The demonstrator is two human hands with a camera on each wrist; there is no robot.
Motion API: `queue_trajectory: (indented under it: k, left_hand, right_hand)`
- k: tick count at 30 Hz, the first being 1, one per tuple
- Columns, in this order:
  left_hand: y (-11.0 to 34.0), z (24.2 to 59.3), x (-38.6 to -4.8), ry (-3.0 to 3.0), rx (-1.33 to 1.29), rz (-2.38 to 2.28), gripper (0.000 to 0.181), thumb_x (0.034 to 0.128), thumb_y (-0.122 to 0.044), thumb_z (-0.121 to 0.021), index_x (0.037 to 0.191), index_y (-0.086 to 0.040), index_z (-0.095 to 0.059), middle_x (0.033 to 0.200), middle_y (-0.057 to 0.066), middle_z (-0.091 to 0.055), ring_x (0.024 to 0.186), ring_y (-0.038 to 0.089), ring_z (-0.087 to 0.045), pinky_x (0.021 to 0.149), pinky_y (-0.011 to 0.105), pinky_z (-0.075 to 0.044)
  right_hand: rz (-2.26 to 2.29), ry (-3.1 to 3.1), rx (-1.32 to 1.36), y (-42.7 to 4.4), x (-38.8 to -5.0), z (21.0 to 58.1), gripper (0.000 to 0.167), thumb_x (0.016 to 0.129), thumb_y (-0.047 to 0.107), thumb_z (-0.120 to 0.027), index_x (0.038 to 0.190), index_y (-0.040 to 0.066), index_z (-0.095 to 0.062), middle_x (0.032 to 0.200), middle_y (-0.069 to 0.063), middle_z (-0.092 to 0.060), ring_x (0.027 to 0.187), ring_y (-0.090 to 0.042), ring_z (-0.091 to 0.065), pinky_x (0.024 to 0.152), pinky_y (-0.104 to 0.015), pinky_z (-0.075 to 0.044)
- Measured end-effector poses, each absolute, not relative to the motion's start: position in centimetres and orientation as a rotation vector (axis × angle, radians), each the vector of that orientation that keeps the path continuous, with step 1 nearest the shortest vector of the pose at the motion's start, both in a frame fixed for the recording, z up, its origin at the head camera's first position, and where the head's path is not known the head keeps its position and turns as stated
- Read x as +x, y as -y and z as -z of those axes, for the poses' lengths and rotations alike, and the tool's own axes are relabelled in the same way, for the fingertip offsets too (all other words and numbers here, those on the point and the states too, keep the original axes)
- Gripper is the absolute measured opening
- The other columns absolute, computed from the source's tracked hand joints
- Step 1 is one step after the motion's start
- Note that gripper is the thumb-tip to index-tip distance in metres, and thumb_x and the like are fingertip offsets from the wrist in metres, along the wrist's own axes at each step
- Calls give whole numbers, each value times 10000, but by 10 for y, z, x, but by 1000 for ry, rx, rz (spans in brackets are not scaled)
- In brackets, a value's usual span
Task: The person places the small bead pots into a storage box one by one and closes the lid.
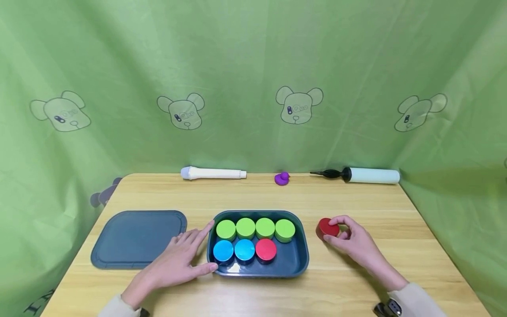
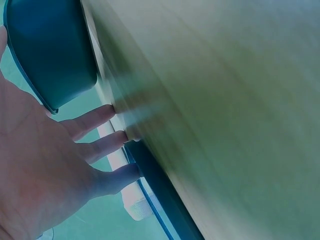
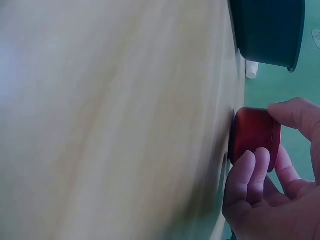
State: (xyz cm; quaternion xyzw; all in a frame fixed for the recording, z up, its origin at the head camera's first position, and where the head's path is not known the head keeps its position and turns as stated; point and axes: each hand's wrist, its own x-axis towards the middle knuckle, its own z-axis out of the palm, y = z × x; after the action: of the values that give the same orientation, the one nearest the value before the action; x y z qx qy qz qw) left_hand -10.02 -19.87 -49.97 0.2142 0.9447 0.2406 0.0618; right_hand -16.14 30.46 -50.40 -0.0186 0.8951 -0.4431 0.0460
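A dark blue-grey rectangular box (image 1: 291,257) stands in the middle of the table. Inside it are several round tins: a back row of green tins (image 1: 245,228), and in front two blue tins (image 1: 223,251) and a red tin (image 1: 266,250). My left hand (image 1: 180,259) rests against the box's left end with thumb and index finger spread on its rim. Right of the box, my right hand (image 1: 354,244) pinches another red tin (image 1: 328,226) between thumb and fingers. In the right wrist view that tin (image 3: 252,135) sits upright at the tabletop.
A flat dark lid (image 1: 138,237) lies left of the box, close by the left hand. Along the table's back edge are a white microphone (image 1: 214,173), a purple rubber duck (image 1: 282,178) and a white hand pump (image 1: 372,175). A green curtain (image 1: 253,66) hangs behind.
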Motion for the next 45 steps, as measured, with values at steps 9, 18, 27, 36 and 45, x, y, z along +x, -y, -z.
queue_trajectory:
  k: [9, 18, 27, 36, 45]
  left_hand:
    - [198, 499, -100, -2847, 637, -734, 981, 1010, -737, -608, 1770, -397, -90, 1687, 158, -434, 1553, 471, -364, 1180, 831, -202]
    - [197, 499, -99, -2849, 630, -749, 982, 1010, -737, -610, 1772, -387, -99, 1694, 149, -426, 1550, 471, -368, 1182, 826, -205]
    - [198, 498, -99, -2844, 628, -749, 983, 1011, -724, -619, 1772, -384, -98, 1691, 149, -430, 1553, 476, -360, 1190, 822, -190]
    - [198, 499, -100, -2853, 637, -747, 982, 1012, -730, -614, 1771, -390, -93, 1697, 139, -423, 1557, 470, -357, 1184, 828, -195]
    - [198, 500, -99, -2851, 629, -755, 983, 1005, -753, -601, 1771, -389, -104, 1697, 159, -420, 1557, 475, -356, 1182, 832, -188]
  right_hand:
    - [1348, -2819, -92, -304, -154, 499, 481, 950, 290, -892, 1318, 106, -643, 878, -75, -658, 815, -208, -609, 671, -312, -480]
    - [1429, -2925, -178, -301, -143, 491, 417, 969, 269, -878, 1312, 156, -670, 828, -62, -648, 747, -178, -602, 617, -278, -490]
    - [1508, -2968, -325, -291, -135, 490, 466, 921, 161, -916, 1318, 178, -673, 811, -28, -650, 713, -183, -606, 618, -249, -512]
    - [1567, -2994, -446, -271, -125, 476, 483, 873, 115, -950, 1261, 211, -680, 782, 8, -637, 715, -167, -613, 641, -265, -517]
    - [1549, -2968, -531, -251, -119, 470, 457, 880, 141, -949, 1224, 252, -670, 758, 25, -581, 690, -157, -578, 596, -310, -479]
